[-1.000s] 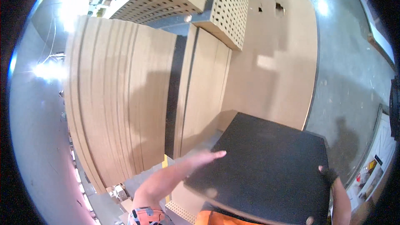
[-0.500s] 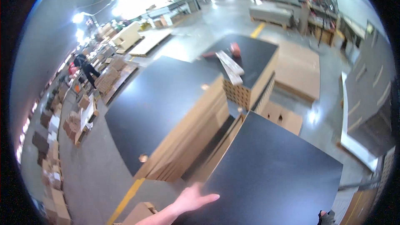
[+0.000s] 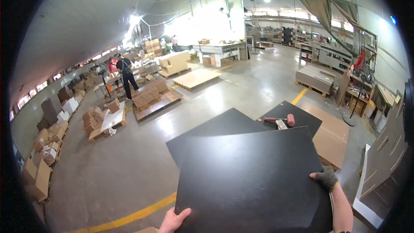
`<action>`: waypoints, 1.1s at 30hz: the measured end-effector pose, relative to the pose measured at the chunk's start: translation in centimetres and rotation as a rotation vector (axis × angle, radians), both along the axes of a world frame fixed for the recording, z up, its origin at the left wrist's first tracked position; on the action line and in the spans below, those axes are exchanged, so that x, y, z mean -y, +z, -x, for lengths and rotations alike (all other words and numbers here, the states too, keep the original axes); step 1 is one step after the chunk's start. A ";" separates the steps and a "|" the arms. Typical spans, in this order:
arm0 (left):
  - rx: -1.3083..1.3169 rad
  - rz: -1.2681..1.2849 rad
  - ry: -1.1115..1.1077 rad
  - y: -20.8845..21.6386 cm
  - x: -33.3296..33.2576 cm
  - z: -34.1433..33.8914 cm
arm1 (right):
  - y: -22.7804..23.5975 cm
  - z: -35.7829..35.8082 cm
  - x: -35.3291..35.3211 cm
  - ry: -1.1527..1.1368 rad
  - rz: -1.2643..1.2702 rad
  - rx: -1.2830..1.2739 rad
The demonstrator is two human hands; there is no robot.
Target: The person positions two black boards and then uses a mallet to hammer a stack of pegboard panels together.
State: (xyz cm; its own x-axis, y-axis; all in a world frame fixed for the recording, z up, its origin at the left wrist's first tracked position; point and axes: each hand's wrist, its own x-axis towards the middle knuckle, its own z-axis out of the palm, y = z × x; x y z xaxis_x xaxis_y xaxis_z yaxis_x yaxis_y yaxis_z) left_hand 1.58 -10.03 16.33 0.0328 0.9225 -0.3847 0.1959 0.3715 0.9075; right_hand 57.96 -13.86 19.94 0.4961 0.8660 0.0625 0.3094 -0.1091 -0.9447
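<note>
A large black panel [image 3: 250, 181] is held up in front of me, tilted and covering much of the lower middle. My left hand [image 3: 173, 221], bare, grips its lower left edge with the thumb on the face. Around the right edge closes my right hand [image 3: 326, 178], in a dark fingerless glove, thumb also on the face. The fingers behind the board are hidden. Beyond it shows another black panel [image 3: 215, 123], and to its right a black-topped stack [image 3: 304, 118]. On that stack lie a red mallet [image 3: 290, 120] and a pale strip [image 3: 281, 124], partly hidden.
Brown boards [image 3: 334, 133] lie right of the stacks. Grey panels [image 3: 390, 146] lean at the far right. Pallets with cardboard pieces [image 3: 151, 97] stand left, near a person in dark clothes [image 3: 127, 75]. A yellow line [image 3: 142, 214] crosses the floor.
The black panel has been lifted and tilted up, now hiding most of the stacks behind it. My right hand has come fully into sight at its right edge. The view has risen.
</note>
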 end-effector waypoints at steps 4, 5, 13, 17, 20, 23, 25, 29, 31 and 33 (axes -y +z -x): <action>0.120 0.062 0.189 -3.2 0.7 4.7 | 0.4 4.1 -9.5 0.226 0.361 0.236; 0.103 0.178 0.235 -3.1 1.0 5.1 | 0.0 5.0 -11.5 0.299 0.428 0.271; 0.019 0.030 0.374 -5.4 0.9 5.7 | -1.2 9.2 -22.7 0.496 0.532 0.399; -0.054 0.070 0.432 -6.5 -1.7 3.7 | -4.7 7.6 -29.0 0.528 0.571 0.446; -0.093 -0.011 0.471 -9.8 -2.1 3.4 | -3.9 9.3 -32.9 0.520 0.648 0.578; -0.063 0.045 0.498 -8.5 -3.1 1.6 | -3.1 9.1 -35.7 0.534 0.618 0.626; -0.059 0.074 0.495 -8.5 -3.8 1.2 | -2.4 9.4 -36.7 0.553 0.506 0.628; -0.028 0.022 0.580 -8.2 -5.7 -0.4 | -4.2 9.0 -38.4 0.592 0.551 0.770; 0.016 0.077 0.636 -7.8 -6.3 -0.5 | -4.8 9.2 -35.5 0.561 0.593 0.778; -0.056 0.060 0.697 -8.1 -7.0 -0.8 | -4.6 8.5 -32.9 0.394 0.596 0.838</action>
State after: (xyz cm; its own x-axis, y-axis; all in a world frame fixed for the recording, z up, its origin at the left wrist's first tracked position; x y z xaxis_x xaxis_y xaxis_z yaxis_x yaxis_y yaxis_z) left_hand 2.35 -2.98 8.25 -0.5796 0.6988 -0.4193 -0.0601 0.4765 0.8771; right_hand 49.42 19.01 15.34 0.1738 0.9574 -0.2305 0.9410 -0.2305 -0.2478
